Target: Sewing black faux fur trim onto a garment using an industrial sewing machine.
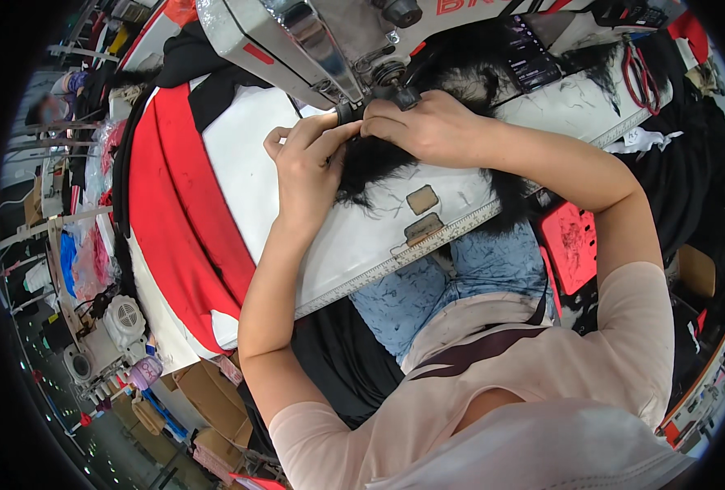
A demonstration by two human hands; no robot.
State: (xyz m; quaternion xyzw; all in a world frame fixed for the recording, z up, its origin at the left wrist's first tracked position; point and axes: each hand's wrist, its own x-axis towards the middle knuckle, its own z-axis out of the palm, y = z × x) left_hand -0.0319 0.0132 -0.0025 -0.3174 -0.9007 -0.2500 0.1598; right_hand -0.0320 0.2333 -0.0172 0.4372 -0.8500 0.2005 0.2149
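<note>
Under the head of a white sewing machine (285, 49), both of my hands are close together by the needle area. My left hand (307, 159) pinches the left edge of a piece of black fur fabric (372, 167), its index finger reaching toward the presser foot. Just to its right, my right hand (432, 131) is closed on the same fur, fingers bent down beside the machine's black round knob. The needle and the fingertips' exact grip are hidden by the hands and machine. More black fur (505, 200) hangs over the table's front edge.
A ruler strip (452, 233) runs along the front of the white table (330, 261). Red cloth (178, 188) lies at left. A phone (532, 57) and red-handled scissors (642, 77) lie at right. Loose fur bits are scattered about. A red plastic seat-like piece (571, 245) stands below.
</note>
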